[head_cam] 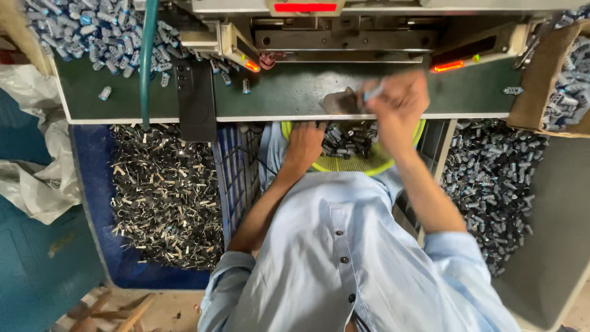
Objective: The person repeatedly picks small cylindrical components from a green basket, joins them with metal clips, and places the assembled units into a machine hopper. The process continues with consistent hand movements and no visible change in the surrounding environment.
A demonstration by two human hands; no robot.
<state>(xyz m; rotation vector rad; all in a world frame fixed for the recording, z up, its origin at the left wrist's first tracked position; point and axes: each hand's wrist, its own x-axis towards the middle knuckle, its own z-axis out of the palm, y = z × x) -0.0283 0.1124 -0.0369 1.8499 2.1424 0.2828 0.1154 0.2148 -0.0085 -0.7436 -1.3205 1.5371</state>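
The right hand's grip is pinched shut on a small light-blue and white part, held up over the front edge of the green tabletop, though it's motion-blurred so the finer details can't be made out. The left hand is lowered into a yellow-rimmed basket sitting in the lap, fingers curled down among the little dark parts piled in there; whether anything is actually gripped can't be told. Biggest thing around is the machine at the back of the tabletop, with red lights glowing on it. A blue bin at the left is filled with dark clipped scraps, and a heap of dark cylindrical pieces is seen at the right. A pile of blue-and-white parts is spread on the tabletop's far left, more in a cardboard box at the right. A green hose hangs down at the left.
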